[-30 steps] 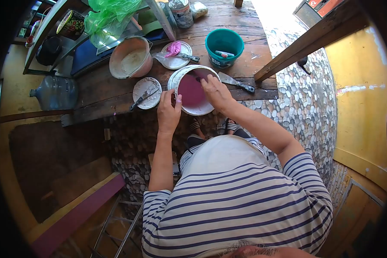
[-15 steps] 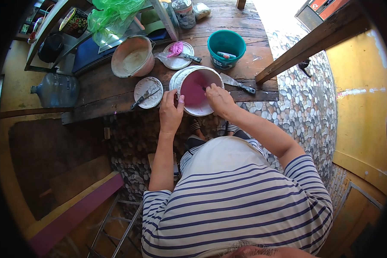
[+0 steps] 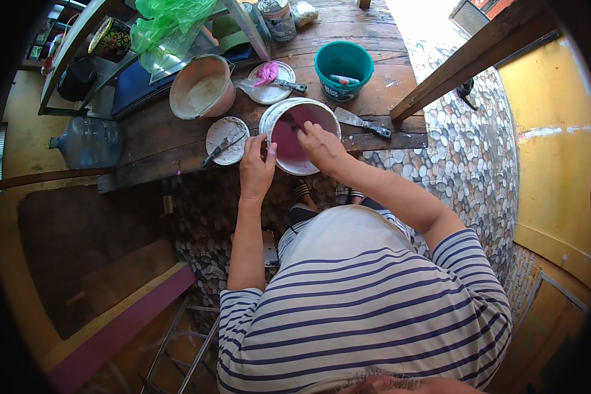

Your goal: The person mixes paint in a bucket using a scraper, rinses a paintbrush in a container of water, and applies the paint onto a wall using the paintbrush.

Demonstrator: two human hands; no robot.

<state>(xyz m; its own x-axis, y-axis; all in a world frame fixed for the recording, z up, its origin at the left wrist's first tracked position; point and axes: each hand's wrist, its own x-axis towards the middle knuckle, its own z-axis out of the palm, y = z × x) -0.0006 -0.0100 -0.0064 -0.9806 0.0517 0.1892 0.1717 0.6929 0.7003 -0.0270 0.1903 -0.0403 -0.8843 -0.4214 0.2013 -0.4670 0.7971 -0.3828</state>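
Observation:
A white bucket (image 3: 335,126) with pink-purple mix inside is at the table's front edge, its mouth facing me. My left hand (image 3: 257,172) grips its left rim, thumb on the near side and fingers curled around the edge. Over the bucket's mouth, my right hand (image 3: 322,150) is closed around a dark-handled tool (image 3: 290,121) that reaches inside; its exact kind is hard to make out. Left of the bucket lies a white lid (image 3: 218,130) with a putty knife (image 3: 223,150) across it. A wide scraper (image 3: 364,123) rests just to the right.
Behind the bucket are a pale pink pail (image 3: 224,98), a second lid (image 3: 269,96) with a pink scrap and a scraper, and a green bucket (image 3: 345,69) with a tube inside. A slanted wooden post (image 3: 459,72) stands at right; a water jug (image 3: 92,141) sits at left.
My right hand has moved left and slightly up across the bucket's mouth, bringing the tool toward the far left inner wall. My left hand stays on the rim.

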